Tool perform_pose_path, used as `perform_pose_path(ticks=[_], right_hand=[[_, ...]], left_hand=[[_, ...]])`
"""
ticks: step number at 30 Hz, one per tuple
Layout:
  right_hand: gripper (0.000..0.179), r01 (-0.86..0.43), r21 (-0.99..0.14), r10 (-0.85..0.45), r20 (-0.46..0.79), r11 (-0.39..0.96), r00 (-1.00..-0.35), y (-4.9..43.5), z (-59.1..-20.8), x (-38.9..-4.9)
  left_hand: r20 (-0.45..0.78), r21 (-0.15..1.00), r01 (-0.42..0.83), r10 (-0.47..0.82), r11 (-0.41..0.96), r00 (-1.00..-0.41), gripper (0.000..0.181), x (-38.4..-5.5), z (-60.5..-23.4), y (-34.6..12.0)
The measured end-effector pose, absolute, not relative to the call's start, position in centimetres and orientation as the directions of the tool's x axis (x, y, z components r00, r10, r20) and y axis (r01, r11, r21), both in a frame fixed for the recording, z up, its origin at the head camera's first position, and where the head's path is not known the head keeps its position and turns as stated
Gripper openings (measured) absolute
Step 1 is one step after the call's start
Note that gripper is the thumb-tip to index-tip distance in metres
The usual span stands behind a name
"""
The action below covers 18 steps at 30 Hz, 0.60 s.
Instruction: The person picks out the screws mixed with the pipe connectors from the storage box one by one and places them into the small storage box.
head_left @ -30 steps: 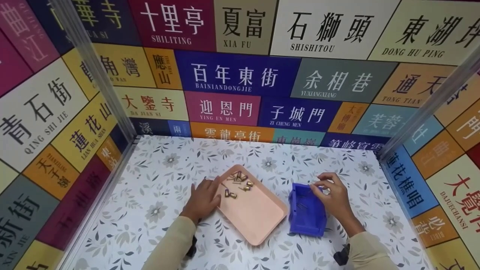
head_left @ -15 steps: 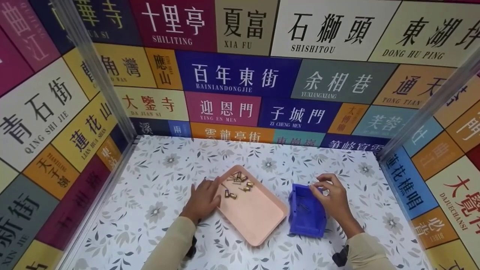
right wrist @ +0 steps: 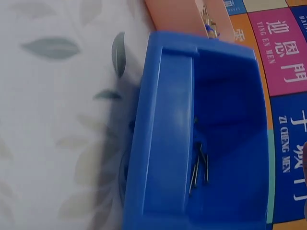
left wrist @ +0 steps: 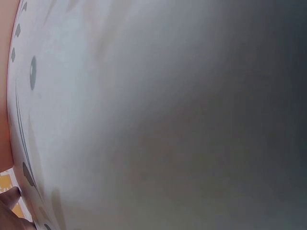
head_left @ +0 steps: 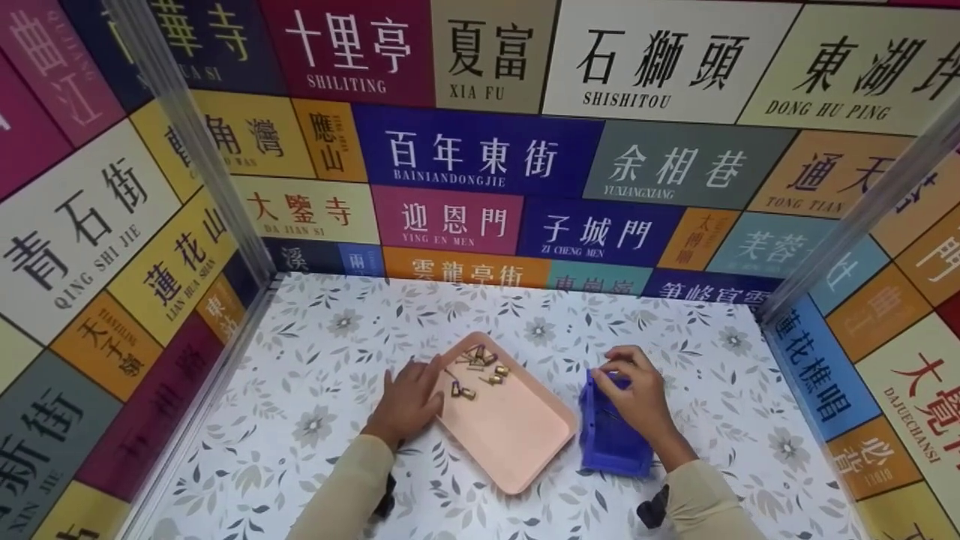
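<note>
My left hand point(head_left: 409, 401) rests at the left edge of the peach tray point(head_left: 510, 435), fingers along its rim. Small brass-coloured cylinders point(head_left: 469, 393) and thin screw-like pieces point(head_left: 474, 363) lie at the tray's far end. My right hand point(head_left: 637, 394) hovers over the far part of the blue bin point(head_left: 615, 461), thumb and index fingertips together; I cannot tell whether a small thing is between them. In the right wrist view, several thin dark pins or screws point(right wrist: 199, 165) lie inside the bin. The left wrist view shows mostly blurred tablecloth, with the tray's side point(left wrist: 5, 96) at the left.
A white tablecloth point(head_left: 315, 427) with grey leaves and flowers covers the table. Walls of coloured sign panels point(head_left: 480, 150) enclose it at the back and both sides. The bin stands just right of the tray, with a narrow gap between them.
My right hand has moved left over the bin, from its right side toward its far left corner. The left hand and the tray stay in place.
</note>
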State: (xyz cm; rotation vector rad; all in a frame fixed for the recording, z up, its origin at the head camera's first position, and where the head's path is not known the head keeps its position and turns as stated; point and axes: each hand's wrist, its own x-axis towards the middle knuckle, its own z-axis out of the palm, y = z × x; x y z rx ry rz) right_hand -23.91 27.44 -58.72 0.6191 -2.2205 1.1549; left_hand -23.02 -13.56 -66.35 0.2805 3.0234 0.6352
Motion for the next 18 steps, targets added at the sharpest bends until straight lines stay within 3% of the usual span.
perform_pose_path(ticks=[8,18], right_hand=[[0.009,-0.684,-0.574,-0.203,0.681,0.45,-0.704,23.0,-59.1,-25.2],[0.006,-0.658,-0.604,-0.231,0.633,0.45,-0.739,17.2,-59.5,-27.0]], left_hand=[[0.008,0.396,0.168,0.179,0.903,-0.984,0.072,-23.1,-66.7,-13.7],[-0.035,0.409,0.136,0.165,0.902,-0.986,0.073,-23.1,-66.4,-13.6]])
